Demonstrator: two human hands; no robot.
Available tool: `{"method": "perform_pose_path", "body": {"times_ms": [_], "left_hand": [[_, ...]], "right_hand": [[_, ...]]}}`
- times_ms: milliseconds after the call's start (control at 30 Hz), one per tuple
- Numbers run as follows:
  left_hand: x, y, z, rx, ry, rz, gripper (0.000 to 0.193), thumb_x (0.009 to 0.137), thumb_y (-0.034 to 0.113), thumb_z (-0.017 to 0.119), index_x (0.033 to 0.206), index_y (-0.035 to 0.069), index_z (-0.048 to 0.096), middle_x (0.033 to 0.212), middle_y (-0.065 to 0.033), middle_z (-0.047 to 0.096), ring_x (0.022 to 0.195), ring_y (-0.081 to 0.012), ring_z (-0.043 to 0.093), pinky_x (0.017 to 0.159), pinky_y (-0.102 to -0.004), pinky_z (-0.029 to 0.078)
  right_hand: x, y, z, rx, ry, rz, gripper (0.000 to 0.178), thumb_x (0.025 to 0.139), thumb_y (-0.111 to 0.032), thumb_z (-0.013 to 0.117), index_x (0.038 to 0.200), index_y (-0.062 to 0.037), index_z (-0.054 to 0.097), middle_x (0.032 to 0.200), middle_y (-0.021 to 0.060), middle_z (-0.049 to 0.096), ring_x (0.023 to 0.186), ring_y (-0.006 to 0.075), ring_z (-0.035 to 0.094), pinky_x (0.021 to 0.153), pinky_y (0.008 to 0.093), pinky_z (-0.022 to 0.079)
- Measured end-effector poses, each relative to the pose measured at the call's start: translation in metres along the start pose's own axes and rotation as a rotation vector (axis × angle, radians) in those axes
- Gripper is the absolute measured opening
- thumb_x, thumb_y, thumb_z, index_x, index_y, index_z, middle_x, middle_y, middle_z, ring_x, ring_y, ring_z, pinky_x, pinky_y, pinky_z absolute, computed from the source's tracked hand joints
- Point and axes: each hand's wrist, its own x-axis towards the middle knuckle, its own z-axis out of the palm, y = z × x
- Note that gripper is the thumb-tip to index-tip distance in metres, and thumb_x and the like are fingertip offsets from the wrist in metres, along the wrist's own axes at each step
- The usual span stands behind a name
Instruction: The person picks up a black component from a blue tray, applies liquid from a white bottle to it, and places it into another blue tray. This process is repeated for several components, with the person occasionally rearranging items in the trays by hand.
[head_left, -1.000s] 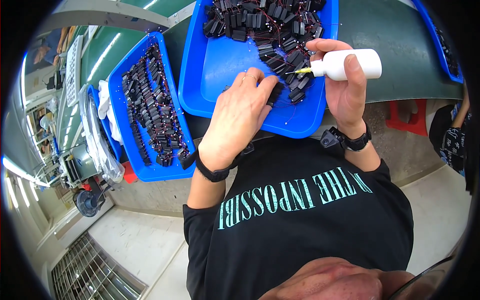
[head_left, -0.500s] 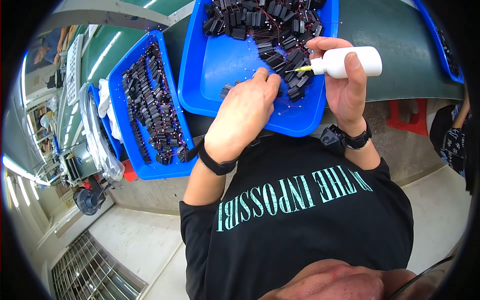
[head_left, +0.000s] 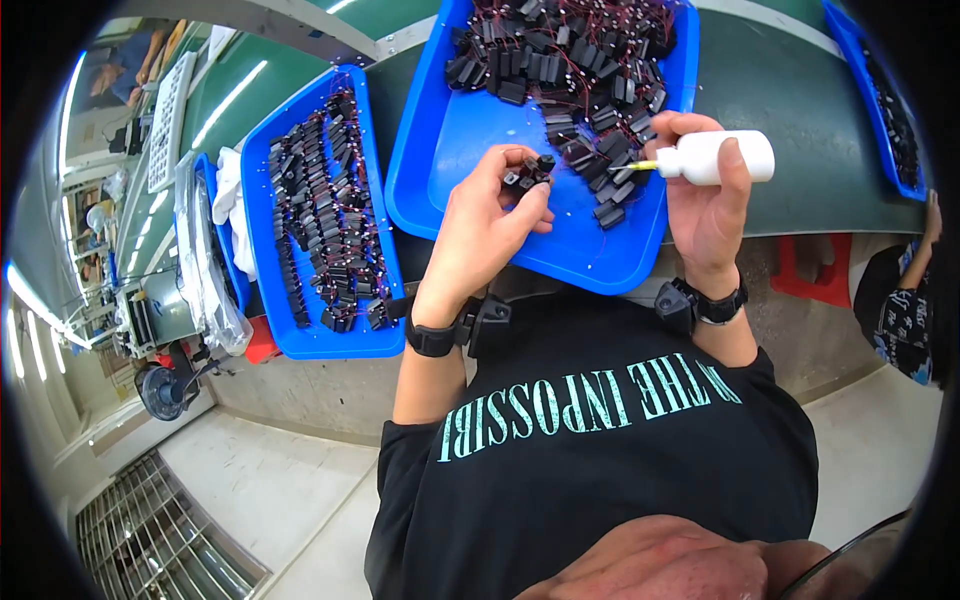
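Note:
My left hand (head_left: 492, 212) is closed around a few small black blocks (head_left: 529, 174), raised above the near part of a blue tray (head_left: 420, 170). Their ends point up between my thumb and fingers. In my right hand (head_left: 705, 205) lies a white squeeze bottle (head_left: 722, 158), tipped sideways with its thin yellow needle nozzle (head_left: 640, 165) pointing left. The nozzle is over the tray's right side, apart from the held blocks. Inside the tray, a heap of black blocks with thin red wires (head_left: 560, 55) fills the far and right parts.
A second blue tray (head_left: 262, 215) at the left holds rows of similar wired blocks. Another blue tray (head_left: 868, 100) stands at the far right on the green tabletop (head_left: 775, 110). Plastic bags (head_left: 205, 270) hang by the left tray. A red stool (head_left: 812, 270) and another person (head_left: 905, 300) are at the right.
My left hand has come up from the tray floor and turned, now with black blocks in its grasp. The right hand still holds the bottle. The whole view has shifted slightly.

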Motion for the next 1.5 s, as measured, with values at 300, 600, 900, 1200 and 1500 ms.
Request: {"method": "perform_pose_path", "body": {"times_ms": [300, 600, 900, 1200, 1500], "left_hand": [[-0.005, -0.004, 0.000, -0.857, 0.068, -0.001, 0.027, 0.091, 0.006, 0.061, 0.115, -0.002, 0.054, 0.102, -0.0153, 0.064, 0.087, -0.0224, 0.068, 0.070, -0.0275, 0.059], [-0.002, -0.006, 0.005, -0.702, 0.090, 0.081, 0.033, 0.090, 0.005, 0.063, 0.120, -0.001, 0.053, 0.106, -0.0139, 0.064, 0.093, -0.0226, 0.068, 0.073, -0.0280, 0.059], [0.005, -0.012, 0.017, -0.601, 0.177, 0.185, 0.026, 0.092, 0.003, 0.057, 0.117, -0.001, 0.051, 0.097, -0.0082, 0.065, 0.088, -0.0159, 0.068, 0.072, -0.0267, 0.058], [0.009, -0.014, 0.013, -0.036, 0.213, 0.313, 0.027, 0.091, 0.003, 0.055, 0.117, -0.001, 0.050, 0.096, -0.0189, 0.064, 0.085, -0.0294, 0.067, 0.066, -0.0374, 0.054], [0.006, -0.017, 0.017, 0.288, 0.163, 0.464, 0.030, 0.087, -0.001, 0.054, 0.116, -0.001, 0.051, 0.094, -0.0212, 0.063, 0.085, -0.0403, 0.061, 0.071, -0.0461, 0.051]], "right_hand": [[-0.002, -0.002, 0.020, 0.029, 0.139, -0.026, 0.049, 0.095, -0.043, 0.047, 0.110, 0.0031, 0.056, 0.101, 0.0144, 0.058, 0.088, 0.0217, 0.055, 0.084, 0.0356, 0.045], [0.008, 0.006, 0.028, -0.105, -0.202, -0.100, 0.054, 0.093, -0.051, 0.043, 0.098, 0.0004, 0.057, 0.083, 0.0086, 0.054, 0.071, 0.0175, 0.048, 0.070, 0.0347, 0.038], [0.002, -0.012, 0.040, -0.142, -0.233, 0.338, 0.063, 0.090, -0.056, 0.045, 0.102, 0.0035, 0.060, 0.089, 0.0101, 0.060, 0.065, 0.0102, 0.050, 0.059, 0.0250, 0.040], [-0.005, -0.017, 0.056, -0.327, -0.236, 0.421, 0.073, 0.086, -0.055, 0.050, 0.124, 0.0072, 0.056, 0.112, 0.0174, 0.064, 0.076, 0.0093, 0.061, 0.063, 0.0219, 0.047], [0.004, -0.016, 0.055, -0.274, -0.282, 0.397, 0.070, 0.089, -0.051, 0.049, 0.122, 0.0096, 0.056, 0.113, 0.0181, 0.064, 0.091, 0.0144, 0.063, 0.083, 0.0255, 0.048]]}}
